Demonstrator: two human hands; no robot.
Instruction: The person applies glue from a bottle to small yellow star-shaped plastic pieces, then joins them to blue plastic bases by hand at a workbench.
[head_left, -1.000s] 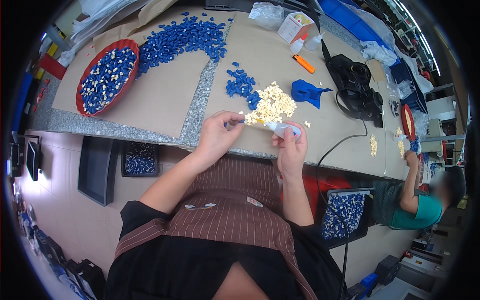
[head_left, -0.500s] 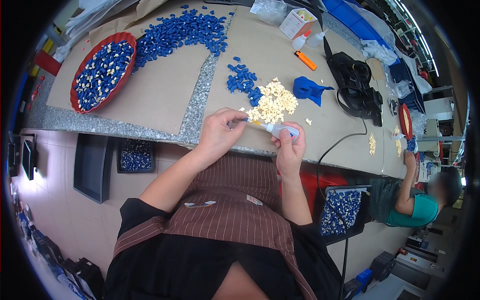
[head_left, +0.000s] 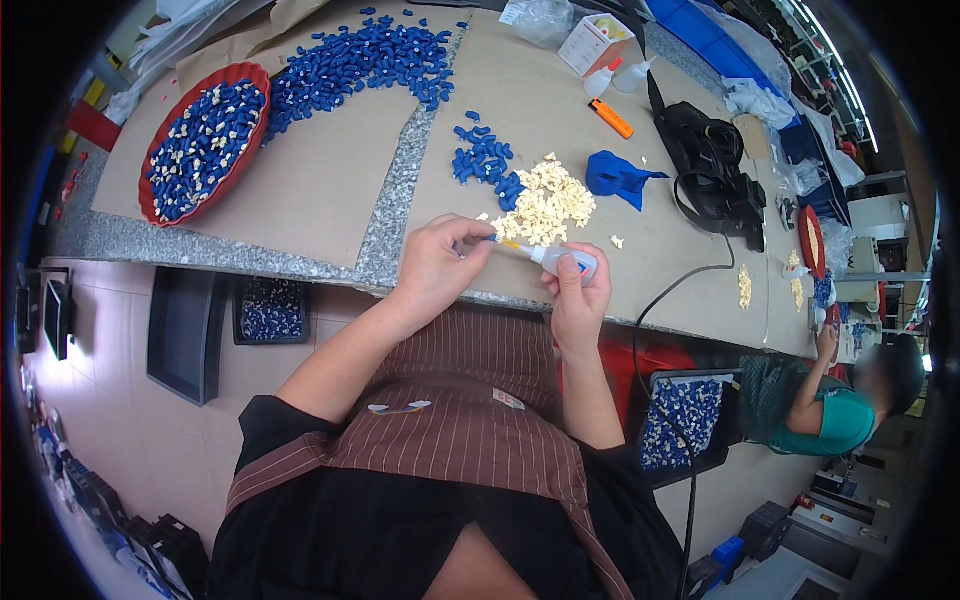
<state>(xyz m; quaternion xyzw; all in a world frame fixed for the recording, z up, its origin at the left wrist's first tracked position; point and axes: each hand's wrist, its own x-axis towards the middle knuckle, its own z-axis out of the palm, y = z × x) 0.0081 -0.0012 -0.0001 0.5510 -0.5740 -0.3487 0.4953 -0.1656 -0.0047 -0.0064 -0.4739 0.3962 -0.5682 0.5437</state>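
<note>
White squeeze bottle (head_left: 553, 259) is in the right hand (head_left: 580, 298), just above the near edge of the table, and I see the fingers wrapped around it with the thumb laid along its side. Its yellowish nozzle points left, at the small blue piece (head_left: 491, 238) that I make out at the fingertips of the left hand (head_left: 435, 258). That hand is pinched, thumb and forefinger almost together on the piece; most of the piece is hidden from me, and I cannot tell whether the nozzle touches it. Just beyond both hands I have a loose pile of cream pieces (head_left: 546, 205), with a small cluster of blue pieces (head_left: 481, 161) touching its left side. Right of the pile lies a crumpled blue item (head_left: 618, 180), and farther back an orange cutter (head_left: 611, 119) near a red-capped bottle (head_left: 601, 80). Over to the left, I see a red scalloped bowl (head_left: 253, 137) filled with blue and cream pieces, beside a broad blue heap (head_left: 365, 62). At far right, a co-worker in green (head_left: 838, 422) sits along the same table.
</note>
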